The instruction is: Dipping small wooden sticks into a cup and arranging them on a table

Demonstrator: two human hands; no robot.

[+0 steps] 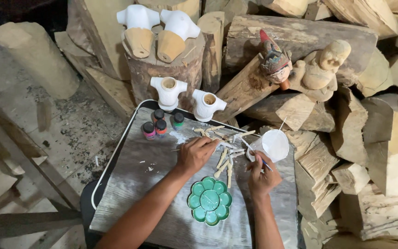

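My left hand (pixel 196 152) rests on the grey board (pixel 134 175), fingers curled over one of several small pale wooden sticks (pixel 223 159) scattered there. My right hand (pixel 261 174) grips a thin paintbrush (pixel 255 155) whose tip reaches into a white plastic cup (pixel 275 144) at the board's right edge. A green flower-shaped paint palette (pixel 210 201) lies just in front of both hands.
Several small paint bottles (pixel 161 124) stand at the board's far left. Two white-painted wooden torsos (pixel 187 97) sit behind them, two more (pixel 157 30) on a stump. A painted puppet head (pixel 275 60) and an unpainted carved figure (pixel 321 69) lie among stacked wood blocks.
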